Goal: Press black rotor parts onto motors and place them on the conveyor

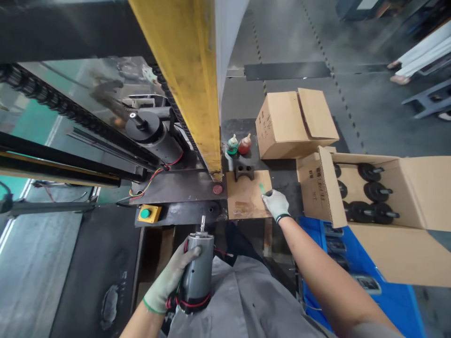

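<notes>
A grey cylindrical motor [199, 270] is gripped around its body by the gloved left hand [169, 277] and held upright, low in the view, just above the grey-clad lap. A thin metal shaft is seen standing out of its top end, a black cap closes the bottom, and red and black wires are looped around the lower part. The gloved right hand [276, 203] is stretched forward to a flat cardboard sheet [246, 202] on the dark bench, where a small green item [262, 188] is pinched between its fingertips; what that item is cannot be told. Behind the sheet a black metal block [244, 171] and two small bottles [238, 144] are set. To the right, black motors are packed in an open carton [405, 202].
</notes>
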The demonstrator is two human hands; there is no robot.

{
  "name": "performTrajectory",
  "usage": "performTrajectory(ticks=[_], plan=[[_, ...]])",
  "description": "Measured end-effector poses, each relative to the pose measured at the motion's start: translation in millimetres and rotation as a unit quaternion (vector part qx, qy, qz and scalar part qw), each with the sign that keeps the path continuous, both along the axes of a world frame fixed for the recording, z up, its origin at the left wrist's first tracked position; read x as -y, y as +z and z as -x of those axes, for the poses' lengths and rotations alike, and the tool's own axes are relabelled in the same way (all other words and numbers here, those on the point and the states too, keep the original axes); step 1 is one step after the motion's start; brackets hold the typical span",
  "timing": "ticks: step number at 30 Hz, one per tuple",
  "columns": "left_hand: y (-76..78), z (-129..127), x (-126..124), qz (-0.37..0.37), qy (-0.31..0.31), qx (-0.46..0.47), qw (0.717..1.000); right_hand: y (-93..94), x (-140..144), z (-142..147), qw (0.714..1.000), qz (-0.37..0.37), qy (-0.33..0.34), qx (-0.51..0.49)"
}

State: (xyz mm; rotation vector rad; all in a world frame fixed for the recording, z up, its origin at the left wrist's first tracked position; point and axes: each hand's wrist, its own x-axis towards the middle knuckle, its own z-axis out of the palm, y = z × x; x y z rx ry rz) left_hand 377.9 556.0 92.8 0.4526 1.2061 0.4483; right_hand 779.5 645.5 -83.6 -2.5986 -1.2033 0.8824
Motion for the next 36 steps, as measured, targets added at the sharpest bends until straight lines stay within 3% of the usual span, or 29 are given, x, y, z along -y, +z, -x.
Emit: performTrajectory(ticks=[5, 7, 11, 13, 17, 19, 30, 36], plan=[[-7.7, 2, 6, 0.027, 0.025, -0.019, 0.999, 24.1, 17, -1, 0.993, -0.062, 0.021, -0.094], [-13.5, 3, 8, 0.036, 0.034, -0.02, 0.999, 33.9, 34, 4, 0.977, -0.097, 0.007, -0.188], [-18.5, 2, 10, 0.053, 0.051, -0.02, 0.997, 41.8, 63, 22, 0.879, -0.123, -0.053, -0.457], [-17.6, 0, 11, 0.054, 0.061, -0.017, 0.997, 39.1, 68, 31, 0.863, -0.124, -0.058, -0.486], [-14.8, -2, 16, 0.061, 0.068, -0.017, 0.996, 23.7, 65, 46, 0.928, -0.178, -0.01, -0.328], [-14.3, -2, 18, 0.065, 0.07, -0.02, 0.995, 15.0, 63, 53, 0.944, -0.197, 0.009, -0.266], [-13.6, 9, 18, 0.08, 0.089, -0.031, 0.992, 4.5, 71, 73, 0.963, -0.192, 0.023, -0.19], [-28.3, 16, 21, 0.075, 0.063, -0.016, 0.995, 9.9, 98, 50, 0.973, -0.175, 0.04, -0.147]])
